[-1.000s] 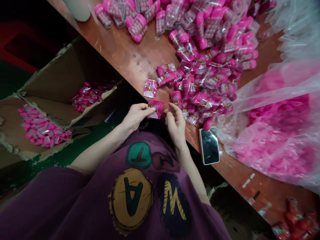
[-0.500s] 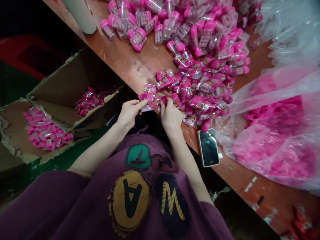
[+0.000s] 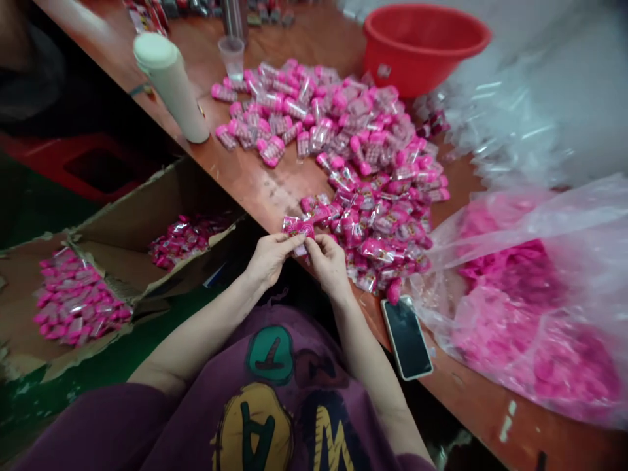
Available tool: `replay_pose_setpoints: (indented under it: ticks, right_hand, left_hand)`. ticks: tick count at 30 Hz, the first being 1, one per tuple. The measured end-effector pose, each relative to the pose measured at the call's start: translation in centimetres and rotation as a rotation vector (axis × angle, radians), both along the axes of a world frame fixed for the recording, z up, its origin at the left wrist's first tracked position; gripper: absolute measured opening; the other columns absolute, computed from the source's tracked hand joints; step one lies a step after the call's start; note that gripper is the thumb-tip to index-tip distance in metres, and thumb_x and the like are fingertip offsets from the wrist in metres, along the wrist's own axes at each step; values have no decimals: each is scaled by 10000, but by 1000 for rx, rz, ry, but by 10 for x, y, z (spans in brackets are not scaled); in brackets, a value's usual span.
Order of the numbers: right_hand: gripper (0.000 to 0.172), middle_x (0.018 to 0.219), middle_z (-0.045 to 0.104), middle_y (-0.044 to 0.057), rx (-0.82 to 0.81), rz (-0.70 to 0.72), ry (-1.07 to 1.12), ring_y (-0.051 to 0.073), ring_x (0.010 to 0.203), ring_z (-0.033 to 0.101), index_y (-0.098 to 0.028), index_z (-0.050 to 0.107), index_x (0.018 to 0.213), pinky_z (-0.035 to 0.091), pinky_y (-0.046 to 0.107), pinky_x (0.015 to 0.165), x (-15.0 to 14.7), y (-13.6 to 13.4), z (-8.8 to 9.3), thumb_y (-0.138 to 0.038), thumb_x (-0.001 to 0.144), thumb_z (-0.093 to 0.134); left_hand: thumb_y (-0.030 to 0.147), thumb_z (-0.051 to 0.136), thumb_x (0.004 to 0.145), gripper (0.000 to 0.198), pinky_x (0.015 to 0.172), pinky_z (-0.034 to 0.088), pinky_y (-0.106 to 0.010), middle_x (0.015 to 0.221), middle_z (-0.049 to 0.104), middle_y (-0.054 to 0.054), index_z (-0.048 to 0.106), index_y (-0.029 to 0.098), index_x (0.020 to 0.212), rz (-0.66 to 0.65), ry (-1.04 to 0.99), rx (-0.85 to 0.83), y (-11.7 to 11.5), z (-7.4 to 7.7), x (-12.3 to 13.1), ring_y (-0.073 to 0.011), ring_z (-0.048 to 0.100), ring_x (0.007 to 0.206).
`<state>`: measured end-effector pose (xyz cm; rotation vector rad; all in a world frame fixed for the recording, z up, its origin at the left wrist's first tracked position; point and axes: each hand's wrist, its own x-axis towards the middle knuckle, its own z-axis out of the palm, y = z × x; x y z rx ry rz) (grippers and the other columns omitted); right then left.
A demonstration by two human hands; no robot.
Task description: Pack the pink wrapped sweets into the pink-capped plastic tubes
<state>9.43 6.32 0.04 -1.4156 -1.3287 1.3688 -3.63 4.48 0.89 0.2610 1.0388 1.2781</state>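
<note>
At the table's front edge, my left hand (image 3: 269, 260) pinches a small pink printed packet (image 3: 299, 227) between thumb and fingers. My right hand (image 3: 328, 263) is closed at the packet's near right edge, its fingertips almost touching the left thumb. What lies under the fingertips is partly hidden. Just beyond the hands spreads a heap of shiny pink wrapped packets (image 3: 373, 226). Behind it lies a larger heap of small clear bottles with pink caps (image 3: 318, 108), filled with pale pink beads.
A phone (image 3: 407, 337) lies at the table edge, beside a clear bag of pink pieces (image 3: 520, 314). Farther back stand a white tumbler (image 3: 171, 88), a plastic cup (image 3: 231, 59) and a red basin (image 3: 424, 49). Cardboard boxes (image 3: 122, 226) holding pink items sit lower left.
My hands have come together, the right fingers moving left to meet the left ones at the packet. The view has tilted up, bringing the basin and cup into sight.
</note>
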Motion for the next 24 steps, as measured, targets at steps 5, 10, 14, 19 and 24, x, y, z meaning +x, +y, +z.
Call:
replay_pose_setpoints:
  ticks: [5, 10, 14, 19, 24]
  right_hand:
    - [355, 662, 510, -35, 160, 130, -135, 128, 614, 439, -224, 564, 749, 356, 265, 591, -10, 29, 16, -529, 931, 584]
    - [384, 636, 464, -30, 319, 230, -278, 134, 602, 417, -238, 428, 676, 323, 286, 605, -40, 59, 16, -437, 1000, 483]
    - [395, 631, 506, -20, 342, 384, -415, 140, 624, 466, -233, 439, 668, 339, 288, 633, -60, 91, 8, -415, 1018, 447]
    - [479, 760, 666, 20, 246, 448, -419, 172, 755, 611, -204, 592, 765, 448, 292, 746, -82, 156, 4, -580, 1018, 436]
    - [546, 1260, 669, 188, 263, -19, -534, 274, 1161, 650, -118, 521, 1293, 477, 403, 1015, -129, 211, -5, -532, 951, 615]
  left_hand:
    - [359, 958, 614, 314, 658, 485, -240, 659, 694, -26, 760, 120, 662, -1, 99, 71, 24, 7, -21, -99, 597, 614]
    - [341, 981, 534, 348, 615, 460, -224, 623, 675, -13, 742, 116, 647, 115, 171, 48, 57, -2, -38, -90, 586, 584]
    - [332, 976, 548, 362, 588, 444, -226, 624, 667, -20, 703, 113, 643, 175, 84, -22, 72, -16, -56, -90, 583, 574]
    - [332, 965, 589, 359, 535, 393, -217, 633, 651, -14, 681, 126, 662, 227, 72, -33, 66, -21, -82, -85, 564, 567]
    - [354, 974, 577, 400, 474, 314, -203, 574, 579, 23, 642, 138, 632, 250, 98, -80, 58, -17, -88, -54, 484, 493]
